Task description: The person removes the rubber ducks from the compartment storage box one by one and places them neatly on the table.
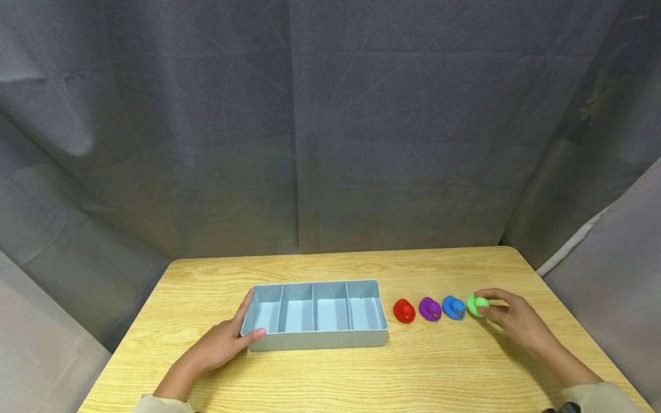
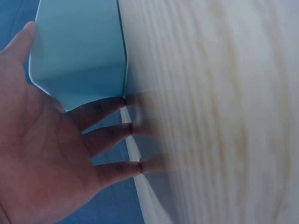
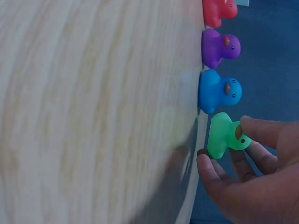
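Observation:
My left hand [image 1: 219, 344] lies at the left end of a light blue box [image 1: 320, 340] with a row of compartments. Its thumb rests on the front rim and another finger runs along the left end. In the left wrist view the other fingers [image 2: 110, 138] reach straight down to the tabletop. On the right, my right hand [image 1: 521, 324] pinches a green rubber duck [image 3: 219, 135] between thumb and fingers; the duck looks tilted and slightly raised. Beside it stands a blue rubber duck [image 1: 453, 308], then a purple one [image 1: 430, 309] and a red one [image 1: 404, 311] nearest the box.
The wooden table [image 1: 320, 378] has its back edge close behind the box and ducks. Grey curtains [image 1: 403, 126] hang behind and along both sides. The box's compartments hold nothing visible.

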The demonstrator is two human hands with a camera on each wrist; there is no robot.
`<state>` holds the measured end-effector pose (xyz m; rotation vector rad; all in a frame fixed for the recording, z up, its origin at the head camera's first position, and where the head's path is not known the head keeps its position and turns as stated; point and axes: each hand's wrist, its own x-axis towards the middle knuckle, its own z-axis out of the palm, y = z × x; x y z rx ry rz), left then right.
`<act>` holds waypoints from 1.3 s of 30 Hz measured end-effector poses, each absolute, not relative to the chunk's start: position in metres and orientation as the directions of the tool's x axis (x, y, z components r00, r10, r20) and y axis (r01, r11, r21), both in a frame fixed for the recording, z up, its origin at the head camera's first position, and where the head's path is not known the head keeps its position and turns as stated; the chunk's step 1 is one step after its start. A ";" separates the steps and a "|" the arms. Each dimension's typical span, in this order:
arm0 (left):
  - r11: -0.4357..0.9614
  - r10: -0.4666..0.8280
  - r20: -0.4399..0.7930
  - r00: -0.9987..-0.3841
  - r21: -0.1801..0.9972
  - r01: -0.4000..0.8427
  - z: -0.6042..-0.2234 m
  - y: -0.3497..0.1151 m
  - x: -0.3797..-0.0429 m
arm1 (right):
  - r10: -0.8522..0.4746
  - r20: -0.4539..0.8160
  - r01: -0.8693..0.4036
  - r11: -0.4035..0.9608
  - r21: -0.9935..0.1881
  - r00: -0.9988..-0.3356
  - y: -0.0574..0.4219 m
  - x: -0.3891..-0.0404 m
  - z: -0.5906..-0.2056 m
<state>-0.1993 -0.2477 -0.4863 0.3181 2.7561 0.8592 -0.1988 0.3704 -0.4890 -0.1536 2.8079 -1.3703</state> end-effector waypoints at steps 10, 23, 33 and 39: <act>0.805 0.276 -0.151 -0.949 0.576 0.142 -0.486 -0.247 -0.200 | -0.078 0.016 -0.063 0.663 -0.746 -0.997 0.372 -0.203 -0.498; 0.804 0.270 -0.151 -0.951 0.578 0.137 -0.487 -0.247 -0.200 | -0.083 0.021 -0.071 0.663 -0.746 -0.996 0.371 -0.204 -0.499; 0.786 0.279 -0.132 -0.951 0.601 0.147 -0.487 -0.247 -0.200 | -0.056 -0.006 -0.033 0.669 -0.743 -0.998 0.368 -0.205 -0.494; 0.795 0.288 -0.131 -0.949 0.584 0.161 -0.482 -0.246 -0.204 | -0.053 0.027 -0.058 0.746 -0.664 -0.998 0.359 -0.201 -0.482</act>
